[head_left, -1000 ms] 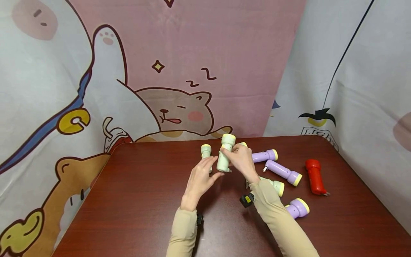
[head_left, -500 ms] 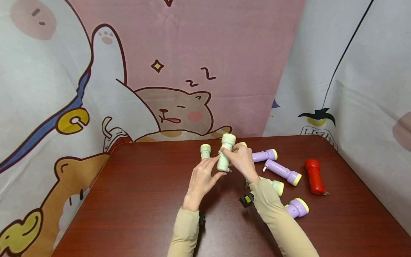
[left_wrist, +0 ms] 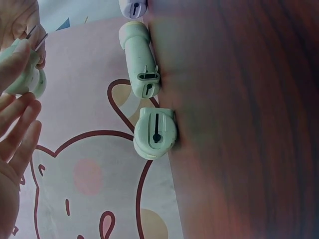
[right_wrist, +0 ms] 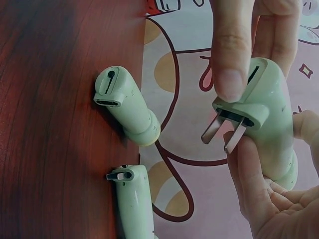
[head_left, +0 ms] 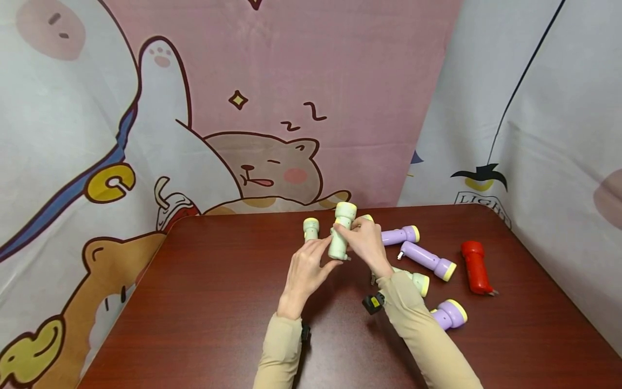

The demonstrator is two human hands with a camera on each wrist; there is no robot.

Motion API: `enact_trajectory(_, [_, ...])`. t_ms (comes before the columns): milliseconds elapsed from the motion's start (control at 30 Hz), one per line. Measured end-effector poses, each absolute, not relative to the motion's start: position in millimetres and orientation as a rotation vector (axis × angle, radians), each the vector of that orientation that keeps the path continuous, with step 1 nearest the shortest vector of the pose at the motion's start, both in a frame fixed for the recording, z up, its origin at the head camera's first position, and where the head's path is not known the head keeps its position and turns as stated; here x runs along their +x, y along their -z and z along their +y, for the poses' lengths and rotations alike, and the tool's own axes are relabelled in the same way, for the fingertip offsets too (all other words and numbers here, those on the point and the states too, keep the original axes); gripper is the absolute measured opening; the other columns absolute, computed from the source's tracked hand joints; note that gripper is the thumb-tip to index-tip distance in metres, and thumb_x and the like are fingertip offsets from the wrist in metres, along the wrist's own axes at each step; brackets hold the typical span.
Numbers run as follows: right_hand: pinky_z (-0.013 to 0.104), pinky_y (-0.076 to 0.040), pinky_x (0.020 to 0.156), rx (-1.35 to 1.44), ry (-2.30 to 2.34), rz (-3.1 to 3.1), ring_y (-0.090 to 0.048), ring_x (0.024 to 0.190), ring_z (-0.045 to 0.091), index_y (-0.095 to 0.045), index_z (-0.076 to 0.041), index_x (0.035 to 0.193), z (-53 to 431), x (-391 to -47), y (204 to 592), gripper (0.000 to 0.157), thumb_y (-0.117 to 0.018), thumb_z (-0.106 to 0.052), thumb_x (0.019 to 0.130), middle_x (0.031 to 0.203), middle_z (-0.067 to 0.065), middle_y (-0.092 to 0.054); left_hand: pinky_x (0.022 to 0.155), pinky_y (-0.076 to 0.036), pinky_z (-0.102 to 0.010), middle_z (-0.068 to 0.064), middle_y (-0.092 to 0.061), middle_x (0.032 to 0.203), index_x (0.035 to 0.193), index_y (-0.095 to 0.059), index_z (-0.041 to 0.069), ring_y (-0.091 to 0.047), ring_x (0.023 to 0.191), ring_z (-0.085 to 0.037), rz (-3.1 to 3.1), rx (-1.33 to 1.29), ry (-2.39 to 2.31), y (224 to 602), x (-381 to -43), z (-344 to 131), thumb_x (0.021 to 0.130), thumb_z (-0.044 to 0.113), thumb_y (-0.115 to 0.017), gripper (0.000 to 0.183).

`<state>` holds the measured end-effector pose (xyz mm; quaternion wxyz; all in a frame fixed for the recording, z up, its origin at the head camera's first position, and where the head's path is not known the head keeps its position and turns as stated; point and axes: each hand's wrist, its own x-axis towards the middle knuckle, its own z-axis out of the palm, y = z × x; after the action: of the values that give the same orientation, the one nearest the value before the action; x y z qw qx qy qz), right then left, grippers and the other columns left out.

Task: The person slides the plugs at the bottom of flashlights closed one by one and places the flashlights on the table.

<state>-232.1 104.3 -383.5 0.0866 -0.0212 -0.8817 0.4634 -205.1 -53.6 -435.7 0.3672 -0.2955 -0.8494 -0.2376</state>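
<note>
My right hand [head_left: 366, 243] grips a pale green flashlight [head_left: 337, 246], raised over the table with its wide yellow-rimmed head tilted up and away. My left hand [head_left: 303, 273] pinches the tail end; its thumb [right_wrist: 232, 82] presses there, beside the slot, with the other fingers around the far side. Two metal prongs [right_wrist: 227, 134] stick out of that tail. In the left wrist view the held flashlight [left_wrist: 30, 79] shows at the left edge, partly covered by fingers. Left of it a second green flashlight [head_left: 311, 229] lies on the table, its lower part hidden behind my left hand.
Two purple flashlights [head_left: 400, 236] lie right of my right hand. Another purple one [head_left: 452, 315] and a green one [head_left: 420, 283] are partly under my right sleeve. A red flashlight [head_left: 475, 267] lies far right. Another green flashlight [head_left: 367, 218] shows behind my right hand.
My left hand has shifted slightly right, its fingers closer against the flashlight's tail. My right hand and the held flashlight have stayed nearly still.
</note>
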Motion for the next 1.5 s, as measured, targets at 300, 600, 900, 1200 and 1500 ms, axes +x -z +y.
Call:
enact_trajectory(300, [0.024, -0.047, 0.046, -0.074, -1.349, -2.643, -0.06, 0.045, 0.011, -0.066, -0.004, 0.08, 103.5, -231.6, 384.8, 0.042, -0.069, -0.046, 0.08, 0.067, 0.008, -0.067, 0.079, -0.054, -0.024, -0.004, -0.073, 0.098, 0.117, -0.066, 0.004, -0.067, 0.09, -0.014, -2.173, -0.774, 0.545, 436.7, -205.4, -55.0, 0.071, 0.03, -0.083, 0.056])
enact_trajectory(600, [0.024, -0.046, 0.046, -0.08, -1.342, -2.642, -0.066, 0.054, 0.023, -0.066, -0.004, 0.078, 102.8, -231.2, 384.6, 0.041, -0.069, -0.045, 0.08, 0.067, 0.008, -0.067, 0.08, -0.054, -0.025, -0.004, -0.074, 0.098, 0.115, -0.067, 0.004, -0.067, 0.09, -0.014, -2.162, -0.786, 0.525, 436.3, -205.5, -56.0, 0.071, 0.028, -0.083, 0.053])
enact_trajectory(900, [0.023, -0.045, 0.046, -0.074, -1.294, -2.651, -0.058, 0.048, 0.01, -0.067, -0.004, 0.077, 101.9, -229.9, 382.4, 0.041, -0.069, -0.045, 0.079, 0.066, 0.007, -0.067, 0.082, -0.054, -0.025, -0.004, -0.074, 0.1, 0.115, -0.068, 0.005, -0.068, 0.091, -0.015, -2.163, -0.787, 0.513, 435.8, -204.7, -56.8, 0.071, 0.028, -0.083, 0.051])
enact_trajectory(1200, [0.024, -0.042, 0.047, -0.074, -1.278, -2.655, -0.057, 0.051, 0.013, -0.067, -0.005, 0.075, 101.5, -228.2, 382.3, 0.041, -0.069, -0.046, 0.079, 0.065, 0.006, -0.065, 0.084, -0.054, -0.026, -0.004, -0.074, 0.101, 0.113, -0.069, 0.005, -0.068, 0.091, -0.015, -2.174, -0.787, 0.507, 437.4, -204.4, -57.3, 0.072, 0.029, -0.082, 0.049])
enact_trajectory(1500, [0.024, -0.042, 0.046, -0.077, -1.287, -2.651, -0.058, 0.049, 0.012, -0.066, -0.006, 0.073, 101.4, -228.7, 383.2, 0.04, -0.07, -0.045, 0.079, 0.063, 0.005, -0.065, 0.085, -0.054, -0.026, -0.005, -0.074, 0.101, 0.113, -0.069, 0.005, -0.069, 0.091, -0.016, -2.181, -0.791, 0.509, 438.1, -204.6, -57.1, 0.072, 0.028, -0.083, 0.049])
